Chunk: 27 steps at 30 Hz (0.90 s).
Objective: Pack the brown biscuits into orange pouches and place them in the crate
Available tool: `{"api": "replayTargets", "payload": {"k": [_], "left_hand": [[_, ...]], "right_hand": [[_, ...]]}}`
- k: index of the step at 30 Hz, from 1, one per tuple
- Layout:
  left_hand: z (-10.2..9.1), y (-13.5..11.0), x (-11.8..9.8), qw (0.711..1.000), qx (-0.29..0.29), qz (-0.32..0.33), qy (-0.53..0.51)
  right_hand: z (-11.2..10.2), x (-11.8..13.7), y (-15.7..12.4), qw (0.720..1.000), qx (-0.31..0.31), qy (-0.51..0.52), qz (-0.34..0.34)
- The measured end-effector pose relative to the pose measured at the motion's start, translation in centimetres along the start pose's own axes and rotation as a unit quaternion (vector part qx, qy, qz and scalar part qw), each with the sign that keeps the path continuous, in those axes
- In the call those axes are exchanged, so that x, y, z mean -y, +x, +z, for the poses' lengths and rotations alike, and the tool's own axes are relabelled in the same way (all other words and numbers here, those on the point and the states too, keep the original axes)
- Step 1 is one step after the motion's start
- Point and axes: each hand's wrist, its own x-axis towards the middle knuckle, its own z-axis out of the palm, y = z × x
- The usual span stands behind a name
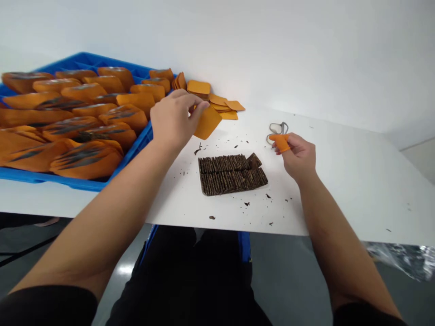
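My left hand (175, 118) pinches a flat orange square piece (206, 123) above the white table, just right of the blue tray (134, 149). My right hand (299, 154) is closed, with an orange cot (281, 142) on one finger, and it sits beside a pair of grey-handled scissors (278, 129) lying on the table. Between the two hands lies a slab of dark brown squares (233, 174) packed in rows, one piece tilted at its far right corner.
The blue tray holds several stacked orange pieces with dark smears. A loose pile of orange squares (217, 100) lies behind my left hand. Dark crumbs are scattered over the white table (356, 190). A clear plastic bag (401, 258) hangs below the table's right front edge.
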Motion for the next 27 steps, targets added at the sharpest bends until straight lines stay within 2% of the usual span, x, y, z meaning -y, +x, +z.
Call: {"api": "replayTargets", "payload": {"k": [4, 7, 10, 14, 17, 20, 23, 27], "left_hand": [[0.0, -0.1, -0.5, 0.993, -0.045, 0.003, -0.111], [0.3, -0.8, -1.4, 0.978, -0.079, 0.014, -0.194], [0.7, -1.7, -2.6, 0.951, -0.067, 0.025, -0.3], [1.4, -2.6, -3.4, 0.915, -0.091, 0.028, -0.392], [1.6, -2.7, -3.5, 0.904, -0.084, 0.003, -0.42], [1.4, -2.8, -3.8, 0.902, -0.052, -0.023, -0.428], [0.8, -3.1, -4.5, 0.906, -0.021, -0.017, -0.423], [0.4, -3.4, -5.3, 0.903, -0.037, -0.006, -0.427]], "right_hand": [[-0.2, 3.0, 1.2, 0.999, 0.008, 0.03, -0.013], [0.3, 6.7, 3.0, 0.993, 0.079, 0.032, -0.079], [2.2, 9.1, 5.4, 0.982, 0.148, -0.007, -0.116], [5.7, 9.5, 8.3, 0.978, 0.136, 0.07, -0.143], [6.9, 9.2, 9.5, 0.972, 0.118, 0.141, -0.143], [6.0, 9.1, 9.8, 0.965, 0.148, 0.154, -0.153], [4.4, 9.4, 9.5, 0.962, 0.174, 0.128, -0.165], [3.7, 9.7, 9.1, 0.963, 0.165, 0.162, -0.139]]}}
